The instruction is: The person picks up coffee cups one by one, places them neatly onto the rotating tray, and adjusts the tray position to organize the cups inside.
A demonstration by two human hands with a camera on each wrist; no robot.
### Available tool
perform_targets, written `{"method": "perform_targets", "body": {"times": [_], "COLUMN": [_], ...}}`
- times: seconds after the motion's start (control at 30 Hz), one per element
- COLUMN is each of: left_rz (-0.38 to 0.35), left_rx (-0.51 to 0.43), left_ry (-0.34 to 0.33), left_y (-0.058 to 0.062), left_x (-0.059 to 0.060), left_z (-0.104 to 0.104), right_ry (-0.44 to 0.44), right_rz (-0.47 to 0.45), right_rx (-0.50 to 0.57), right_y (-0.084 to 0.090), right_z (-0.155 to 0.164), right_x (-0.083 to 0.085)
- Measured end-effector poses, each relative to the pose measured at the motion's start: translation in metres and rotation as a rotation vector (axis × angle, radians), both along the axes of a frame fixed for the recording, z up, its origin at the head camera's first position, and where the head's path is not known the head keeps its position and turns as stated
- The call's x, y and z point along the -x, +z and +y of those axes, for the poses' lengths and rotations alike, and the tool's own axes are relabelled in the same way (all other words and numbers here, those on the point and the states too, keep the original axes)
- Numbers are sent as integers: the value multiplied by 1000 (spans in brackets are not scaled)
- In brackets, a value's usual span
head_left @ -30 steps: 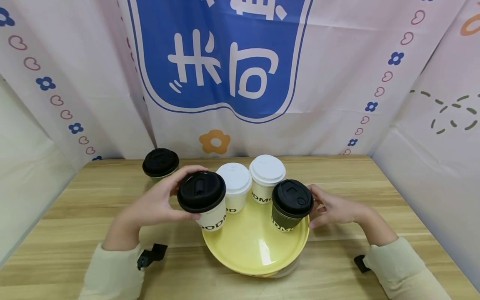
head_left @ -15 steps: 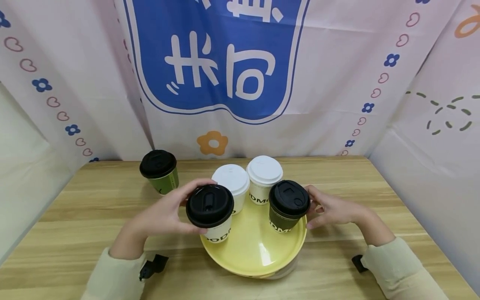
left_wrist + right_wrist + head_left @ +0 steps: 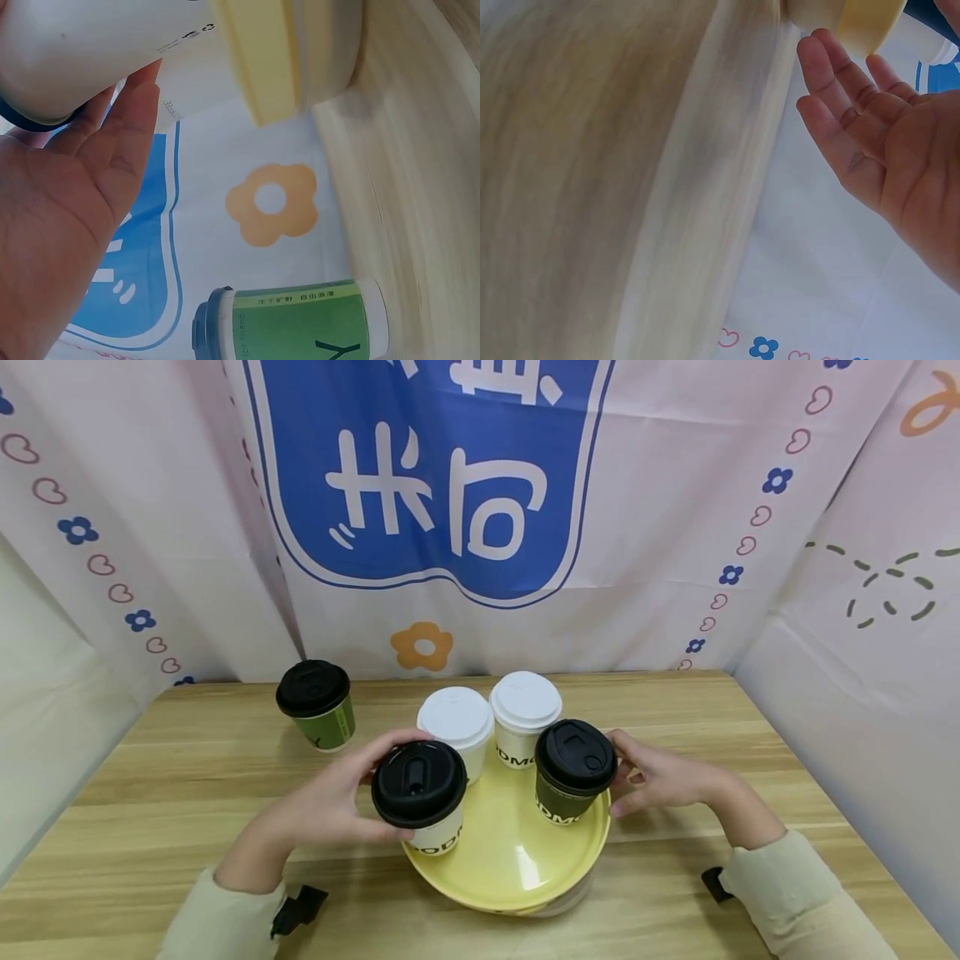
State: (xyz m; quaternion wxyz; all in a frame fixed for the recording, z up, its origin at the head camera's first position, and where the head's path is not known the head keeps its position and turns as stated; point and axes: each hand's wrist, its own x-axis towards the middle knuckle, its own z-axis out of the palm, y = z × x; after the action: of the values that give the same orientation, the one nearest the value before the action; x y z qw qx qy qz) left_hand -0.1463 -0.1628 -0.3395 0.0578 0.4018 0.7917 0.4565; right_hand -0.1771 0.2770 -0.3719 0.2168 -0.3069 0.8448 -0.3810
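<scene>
My left hand (image 3: 337,806) grips a white paper coffee cup (image 3: 438,837) with a black lid, over the left edge of a round yellow tray (image 3: 510,877). My right hand (image 3: 667,774) is beside a dark green paper cup (image 3: 562,802) with a black lid, on the tray's right side. Its fingertips are right at the cup and the tray's rim. In the right wrist view these fingers (image 3: 866,105) are loosely extended. Two white-lidded cups, a left one (image 3: 456,718) and a right one (image 3: 525,714), stand at the back of the tray.
A green paper cup (image 3: 324,722) with a black lid stands on the wooden table (image 3: 187,777) at the back left. The tray sits raised on a pale base (image 3: 566,902). A printed cloth (image 3: 637,527) hangs behind the table.
My left hand has brought the white black-lidded cup toward me and down at the tray's left edge, uncovering the green cup behind. The right hand has stayed beside the dark green cup.
</scene>
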Motion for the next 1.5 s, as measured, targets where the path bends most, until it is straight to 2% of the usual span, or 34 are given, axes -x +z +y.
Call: {"method": "perform_targets", "body": {"times": [0.23, 0.37, 0.63, 0.93, 1.27, 1.5], "left_rz": [-28, -13, 12, -30, -25, 54], "left_rx": [18, 27, 50, 85, 99, 124], "left_ry": [-22, -21, -21, -7, 103, 154], "left_y": [-5, -9, -8, -11, -9, -4], "left_x": [0, 0, 1, -2, -7, -7], "left_z": [8, 10, 15, 17, -1, -28], "right_ry": [-8, -8, -10, -13, -8, -11], "right_rz": [-4, 0, -1, -6, 10, 5], "right_rx": [1, -1, -3, -11, -13, -12], "right_y": [0, 0, -1, -1, -4, -2], "right_z": [1, 1, 1, 2, 2, 2], "right_x": [0, 0, 2, 0, 1, 0]}}
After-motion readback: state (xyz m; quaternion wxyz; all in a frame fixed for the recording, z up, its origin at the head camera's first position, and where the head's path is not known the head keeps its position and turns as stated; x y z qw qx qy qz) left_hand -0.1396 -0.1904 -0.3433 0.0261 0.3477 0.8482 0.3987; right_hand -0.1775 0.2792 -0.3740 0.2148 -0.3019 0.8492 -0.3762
